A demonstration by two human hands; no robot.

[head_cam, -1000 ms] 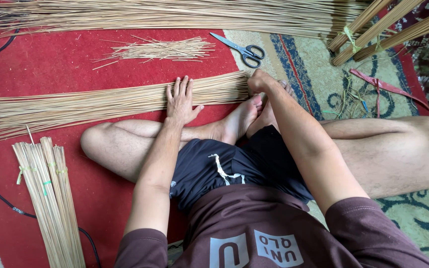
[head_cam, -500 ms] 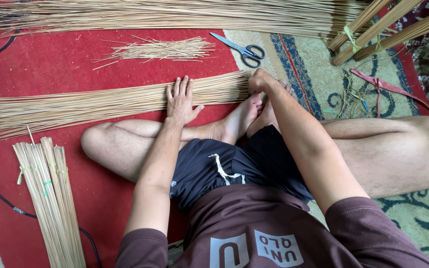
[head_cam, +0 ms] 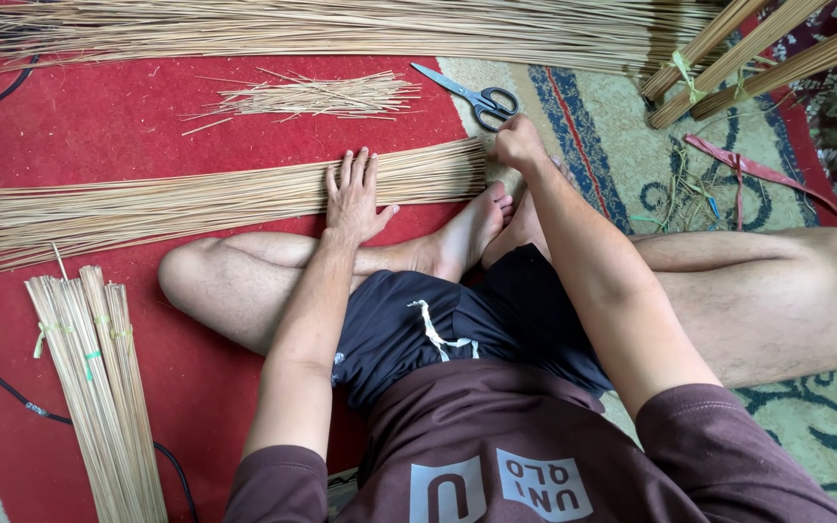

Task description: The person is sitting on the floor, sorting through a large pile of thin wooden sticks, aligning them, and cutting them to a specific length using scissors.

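Sticks, thin, pale and straw-coloured, spread in a long flat layer across the red mat just before the crossed legs. Pinned by the left hand, open, palm down, fingers splayed, likely to stop the layer rolling or fanning apart. Gathered at the cut ends by the right hand, closed around that end, apparently to keep the tips even. Within easy reach beyond: scissors, lying just beside the right hand.
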